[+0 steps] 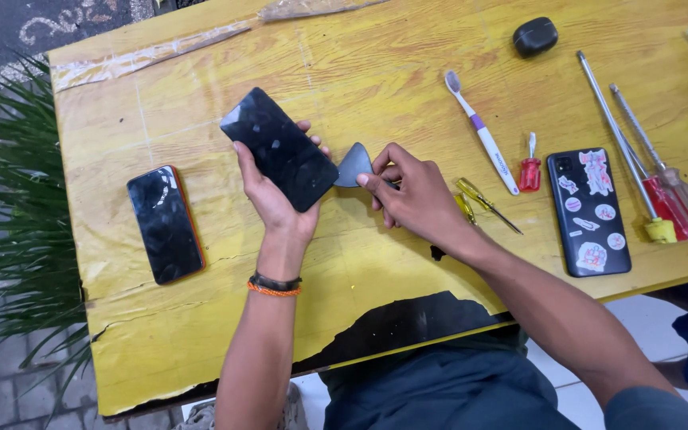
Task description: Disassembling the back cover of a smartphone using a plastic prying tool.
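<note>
My left hand (268, 191) holds a black smartphone (280, 149) tilted above the yellow table (201, 95), screen up. My right hand (412, 191) pinches a dark triangular plastic pick (353, 165) whose edge touches the phone's right side. A woven orange and black band sits on my left wrist.
A second dark phone (166, 224) with an orange rim lies at the left. On the right lie a toothbrush (481, 134), a small red screwdriver (529, 166), a yellow screwdriver (483, 201), a stickered black phone case (588, 210), long screwdrivers (646, 163) and a black pod (535, 37). Plants border the left edge.
</note>
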